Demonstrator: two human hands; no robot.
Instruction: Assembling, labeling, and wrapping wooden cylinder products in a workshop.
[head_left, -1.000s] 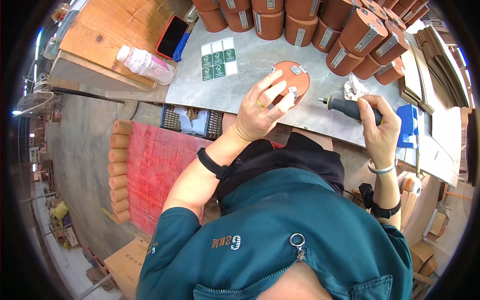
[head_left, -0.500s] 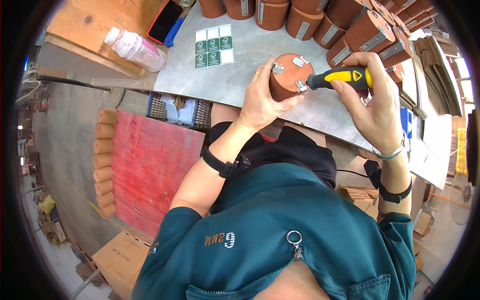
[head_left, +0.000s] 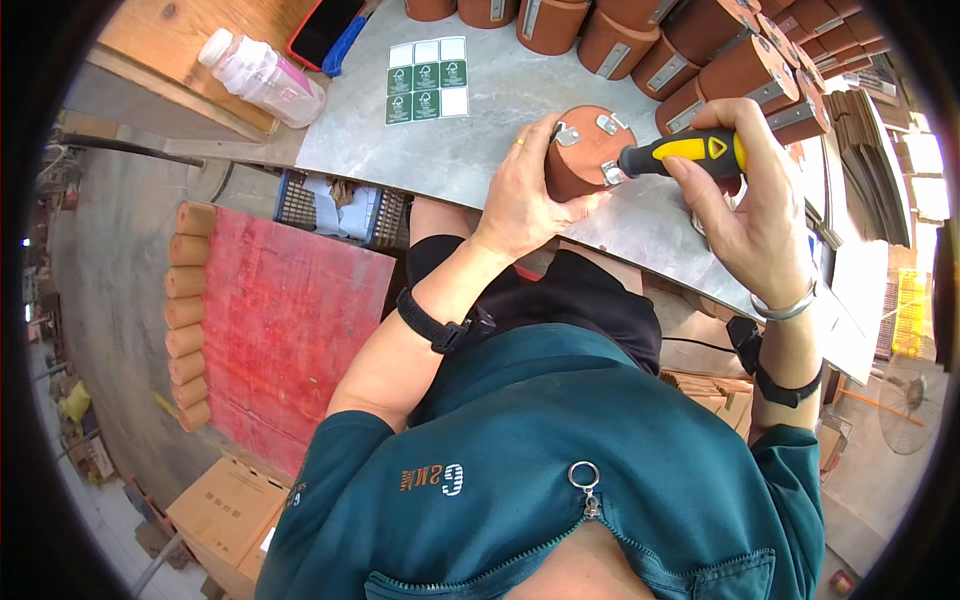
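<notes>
My left hand (head_left: 522, 200) grips a reddish-brown cylinder (head_left: 590, 150) from its left side, above the table's near edge. Three small metal fittings are spaced around the cylinder's flat end face. In my right hand (head_left: 750, 205) is a black and yellow screwdriver (head_left: 690, 153), held sideways by its handle with its front toward the cylinder. It meets the metal fitting (head_left: 612, 174) on the right of the face. The screwdriver's tip is too small to make out.
Stacked brown cylinders (head_left: 550, 27) with metal strips line the table's far side. A sticker sheet (head_left: 428, 80) lies on the grey tabletop (head_left: 360, 130). At left are a plastic bottle (head_left: 262, 80), a phone (head_left: 326, 30) and a blue basket (head_left: 385, 218). Several tan rolls (head_left: 185, 284) edge a red board (head_left: 300, 320).
The view has shifted a little, so the table and floor things sit slightly further left. Both hands keep their grips. The cylinder has tilted or turned very slightly, with the screwdriver still against its fitting.
</notes>
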